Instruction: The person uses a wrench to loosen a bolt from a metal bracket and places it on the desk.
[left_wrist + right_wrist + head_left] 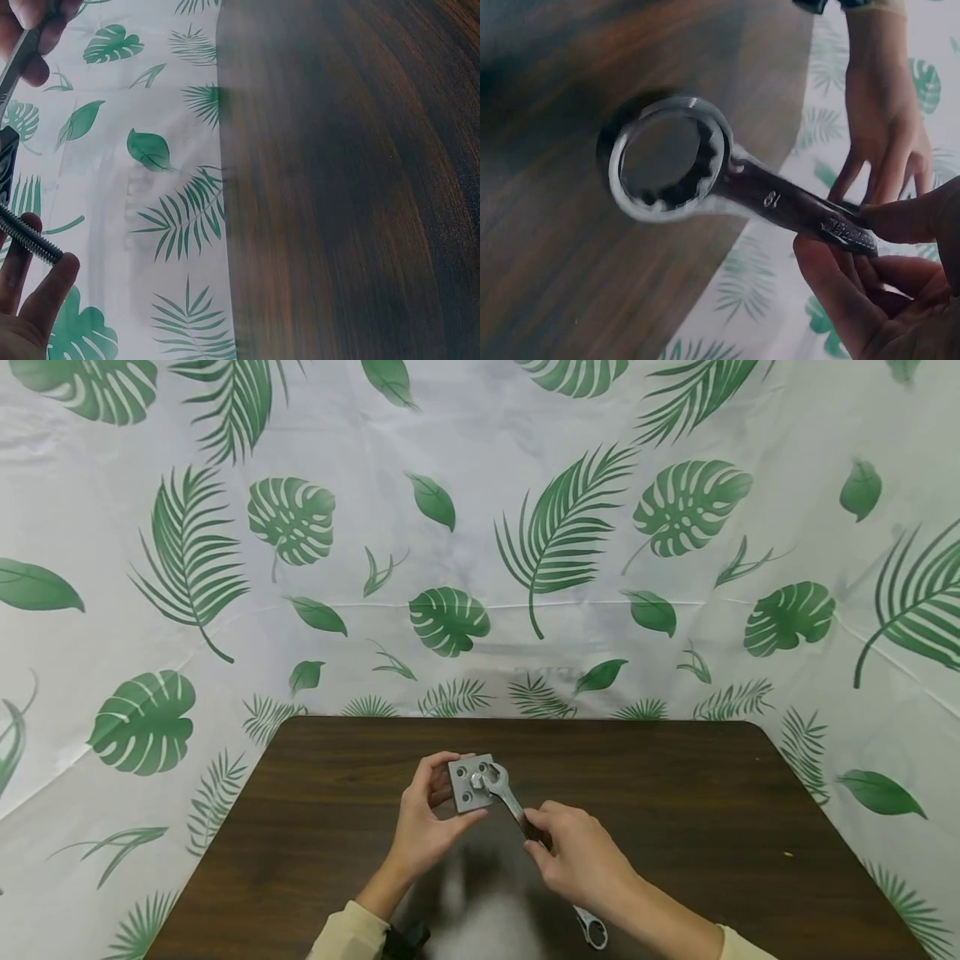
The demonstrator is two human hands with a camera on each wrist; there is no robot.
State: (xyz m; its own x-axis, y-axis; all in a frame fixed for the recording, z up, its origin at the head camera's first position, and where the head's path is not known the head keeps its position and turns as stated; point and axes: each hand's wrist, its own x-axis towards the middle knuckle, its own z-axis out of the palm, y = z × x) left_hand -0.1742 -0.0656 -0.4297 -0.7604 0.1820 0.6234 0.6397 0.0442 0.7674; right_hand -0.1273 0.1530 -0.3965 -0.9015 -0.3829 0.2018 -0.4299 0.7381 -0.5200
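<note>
My left hand (444,795) grips a small grey square metal plate (468,786) with holes, held just above the dark table (675,793). A silver combination wrench (504,795) has its open end on a nut (477,779) on the plate's face. My right hand (537,832) pinches the wrench shaft; the ring end (593,932) sticks out below the hand. The ring end (667,161) fills the right wrist view, with fingers (855,277) curled on the shaft. A threaded bolt (30,241) shows past my left fingers (41,296) in the left wrist view.
The wooden table (352,187) is ringed by a white cloth with green leaf print (525,543), which hangs as a backdrop and drapes down past the table's edges (150,187). A tiny speck (787,854) lies at the right of the tabletop.
</note>
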